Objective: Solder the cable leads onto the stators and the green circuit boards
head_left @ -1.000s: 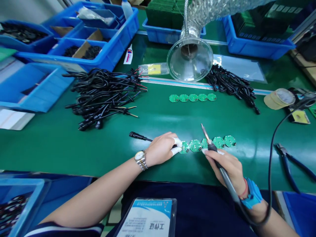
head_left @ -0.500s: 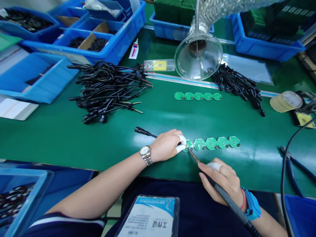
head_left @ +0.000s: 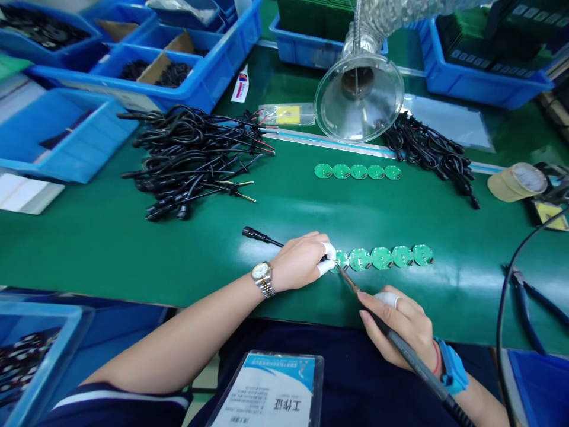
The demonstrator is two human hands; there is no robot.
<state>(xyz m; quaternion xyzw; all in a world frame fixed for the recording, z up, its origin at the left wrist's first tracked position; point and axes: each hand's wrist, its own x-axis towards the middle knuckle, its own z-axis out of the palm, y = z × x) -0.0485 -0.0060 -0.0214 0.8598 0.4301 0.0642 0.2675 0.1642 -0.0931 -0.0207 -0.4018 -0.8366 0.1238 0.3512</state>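
Note:
My left hand (head_left: 304,261), with white covers on thumb and forefinger, pinches a black cable (head_left: 262,237) close to its wire end. The cable's connector points away to the left. That wire end lies against the leftmost board of a strip of round green circuit boards (head_left: 381,258). In my right hand (head_left: 400,326) is a soldering iron (head_left: 409,354), held like a pen. Its tip touches or nearly touches the same leftmost board, right beside my left fingertips. The exact contact spot is too small to make out.
A second board strip (head_left: 358,172) lies farther back. Black cables (head_left: 191,154) are heaped at left, more cables (head_left: 433,154) at back right. A clear fume hood (head_left: 359,101) hangs over the table. Pliers (head_left: 527,302) and a solder spool (head_left: 515,182) lie right; blue bins (head_left: 200,89) stand behind.
Both hands, the cable and the soldering iron hold nearly the same position. The view has shifted very slightly, and the iron's cord at right has swung a little left.

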